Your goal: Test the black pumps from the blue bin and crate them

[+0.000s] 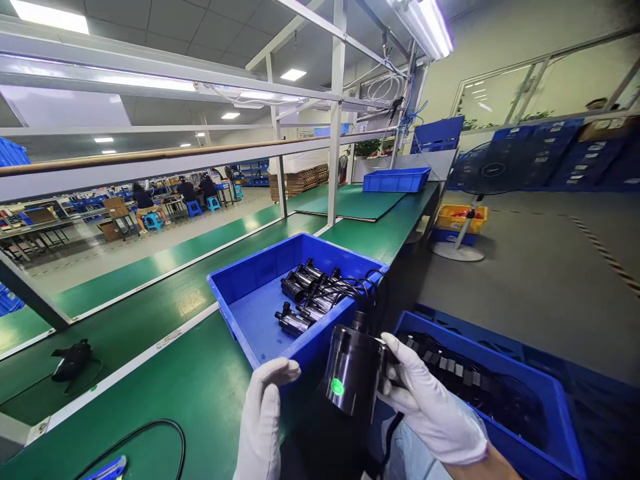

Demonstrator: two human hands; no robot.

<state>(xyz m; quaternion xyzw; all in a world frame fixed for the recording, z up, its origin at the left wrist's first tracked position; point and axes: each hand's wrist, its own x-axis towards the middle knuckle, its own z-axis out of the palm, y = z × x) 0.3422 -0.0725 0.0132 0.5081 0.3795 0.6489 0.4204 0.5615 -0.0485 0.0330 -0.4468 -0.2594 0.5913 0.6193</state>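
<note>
The right hand (430,403) holds a black cylinder (353,367), the left hand (263,417) near a blue bin (257,307).

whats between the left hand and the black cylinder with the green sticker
In the head view, only an open gap separates the left hand and black cylinder; a blue bin's wall shows behind.

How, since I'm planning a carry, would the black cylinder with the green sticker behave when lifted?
The black cylinder looks stiff, given its crisp rim. Its glossy, curved side could slip against the gloved right hand and may roll if laid sideways.
</note>
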